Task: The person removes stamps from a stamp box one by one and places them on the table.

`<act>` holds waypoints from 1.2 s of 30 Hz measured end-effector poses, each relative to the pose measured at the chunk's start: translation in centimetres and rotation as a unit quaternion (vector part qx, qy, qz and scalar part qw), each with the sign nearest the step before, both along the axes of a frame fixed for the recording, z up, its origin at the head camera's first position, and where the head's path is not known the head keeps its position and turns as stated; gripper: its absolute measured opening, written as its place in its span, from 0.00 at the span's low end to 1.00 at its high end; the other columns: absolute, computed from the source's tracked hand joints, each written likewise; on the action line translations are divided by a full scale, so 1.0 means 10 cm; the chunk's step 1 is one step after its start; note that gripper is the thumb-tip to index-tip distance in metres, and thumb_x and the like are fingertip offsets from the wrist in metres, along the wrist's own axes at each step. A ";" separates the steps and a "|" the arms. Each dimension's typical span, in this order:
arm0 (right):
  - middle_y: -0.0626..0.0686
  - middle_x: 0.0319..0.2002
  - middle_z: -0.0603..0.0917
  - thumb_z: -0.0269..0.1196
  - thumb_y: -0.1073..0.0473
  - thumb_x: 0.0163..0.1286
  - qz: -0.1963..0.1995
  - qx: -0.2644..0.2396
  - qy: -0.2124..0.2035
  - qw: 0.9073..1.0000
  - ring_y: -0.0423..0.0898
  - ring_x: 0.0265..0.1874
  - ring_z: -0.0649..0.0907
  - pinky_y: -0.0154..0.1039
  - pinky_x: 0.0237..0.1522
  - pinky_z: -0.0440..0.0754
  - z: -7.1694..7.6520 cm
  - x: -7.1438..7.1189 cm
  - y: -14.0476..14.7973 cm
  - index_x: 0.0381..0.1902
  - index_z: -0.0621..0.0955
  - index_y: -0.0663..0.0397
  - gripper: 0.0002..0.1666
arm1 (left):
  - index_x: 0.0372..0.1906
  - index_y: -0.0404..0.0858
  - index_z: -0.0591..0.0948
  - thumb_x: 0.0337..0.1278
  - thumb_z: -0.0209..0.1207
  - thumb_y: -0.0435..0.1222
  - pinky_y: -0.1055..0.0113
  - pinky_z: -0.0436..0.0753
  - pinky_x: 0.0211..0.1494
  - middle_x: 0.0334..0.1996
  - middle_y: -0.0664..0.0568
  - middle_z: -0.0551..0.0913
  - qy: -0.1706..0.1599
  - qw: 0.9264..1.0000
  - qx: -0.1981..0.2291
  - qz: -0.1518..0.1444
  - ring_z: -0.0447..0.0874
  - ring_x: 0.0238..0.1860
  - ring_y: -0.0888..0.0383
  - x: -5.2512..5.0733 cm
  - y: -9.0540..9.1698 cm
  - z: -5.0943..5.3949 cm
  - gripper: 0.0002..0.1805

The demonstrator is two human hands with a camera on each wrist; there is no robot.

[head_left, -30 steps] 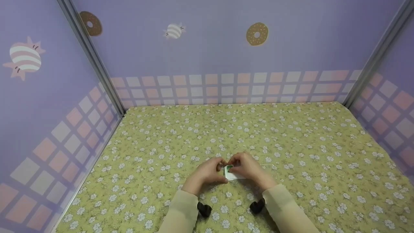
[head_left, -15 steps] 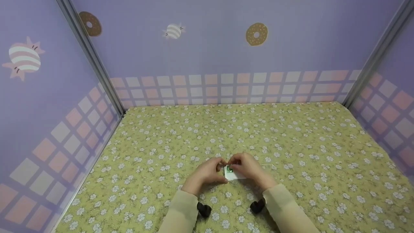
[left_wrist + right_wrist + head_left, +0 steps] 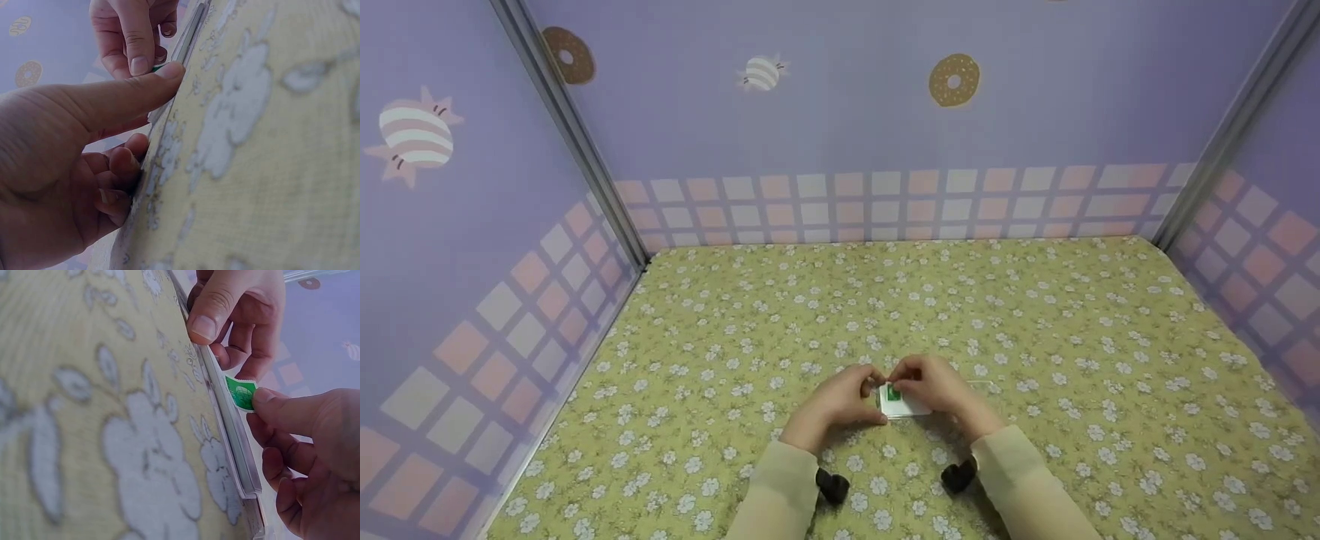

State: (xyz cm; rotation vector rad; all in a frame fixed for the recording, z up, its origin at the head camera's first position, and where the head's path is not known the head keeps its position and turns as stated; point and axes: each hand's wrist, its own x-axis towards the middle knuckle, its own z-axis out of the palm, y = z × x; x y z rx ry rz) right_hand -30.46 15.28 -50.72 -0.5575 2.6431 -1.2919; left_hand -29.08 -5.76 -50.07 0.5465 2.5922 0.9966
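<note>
A small green stamp [image 3: 240, 392] with a scalloped white border is pinched between the thumb and forefinger of my right hand [image 3: 934, 386]. It stands tilted at the upper face of a thin white slab [image 3: 906, 407], near its left end; whether its lower edge is stuck there I cannot tell. Clear plastic [image 3: 982, 385] shows beyond the slab on the right, partly hidden under my right hand. My left hand [image 3: 840, 399] grips the slab's left end, thumb at the near corner and fingers at the far one. In the left wrist view the stamp is mostly hidden.
A yellow-green floral cloth [image 3: 780, 315] covers the table. Purple walls [image 3: 840, 127] printed with sweets and doughnuts enclose the back and sides, with grey metal posts [image 3: 577, 142] at the corners. Black straps [image 3: 832, 486] sit at both wrists.
More of the green stamp has come into view beside my right thumb, as the right fingers shifted slightly. My left hand and the slab have stayed put.
</note>
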 end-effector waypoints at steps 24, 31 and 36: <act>0.56 0.39 0.89 0.66 0.66 0.71 -0.012 -0.007 -0.015 1.000 0.43 0.36 0.84 0.38 0.41 0.81 0.09 -0.12 0.08 0.40 0.88 0.58 0.05 | 0.58 0.45 0.80 0.48 0.78 0.40 0.57 0.76 0.47 0.43 0.53 0.77 -0.007 1.000 0.011 0.004 0.74 0.43 0.55 0.03 0.00 0.00 0.30; 0.56 0.38 0.88 0.64 0.66 0.73 -0.023 -0.012 -0.036 0.999 0.41 0.32 0.80 0.35 0.35 0.77 0.13 -0.21 0.10 0.41 0.88 0.59 0.06 | 0.58 0.47 0.80 0.49 0.78 0.41 0.58 0.74 0.45 0.42 0.53 0.77 -0.015 1.000 0.016 0.008 0.73 0.40 0.55 0.02 -0.01 0.01 0.29; 0.56 0.37 0.88 0.64 0.66 0.73 -0.028 -0.006 -0.029 0.999 0.41 0.30 0.78 0.34 0.33 0.75 0.13 -0.26 0.13 0.41 0.87 0.60 0.06 | 0.57 0.48 0.80 0.49 0.78 0.40 0.57 0.74 0.45 0.41 0.53 0.77 -0.018 1.000 0.016 0.011 0.73 0.40 0.55 0.02 0.00 0.01 0.29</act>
